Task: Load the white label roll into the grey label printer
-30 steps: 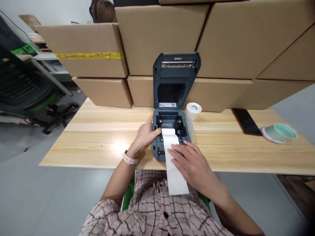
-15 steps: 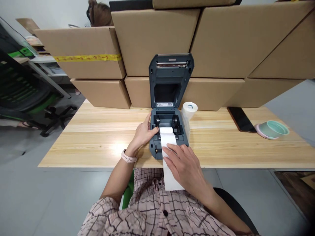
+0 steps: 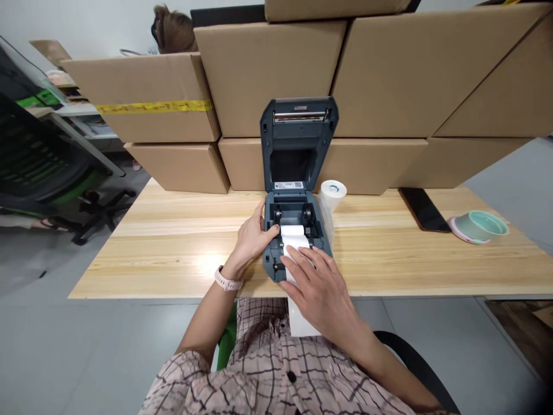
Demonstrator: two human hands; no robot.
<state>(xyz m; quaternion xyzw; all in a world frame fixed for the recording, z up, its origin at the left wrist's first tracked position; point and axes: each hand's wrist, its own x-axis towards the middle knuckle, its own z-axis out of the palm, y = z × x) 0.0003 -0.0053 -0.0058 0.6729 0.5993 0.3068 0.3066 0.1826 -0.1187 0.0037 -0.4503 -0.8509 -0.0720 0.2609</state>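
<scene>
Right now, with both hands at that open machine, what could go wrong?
The white strip might crease or skew: the right hand lies over it, and its end hangs past the edge of the table. The raised lid, if it fell, could catch the left hand, whose thumb rests on the machine.

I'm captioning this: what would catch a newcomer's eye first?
Probably the dark device, lid raised, at centre, the left hand against its side. A white strip runs from it under the right hand, past the near edge of the table. Behind the device stand stacked cardboard boxes.
</scene>
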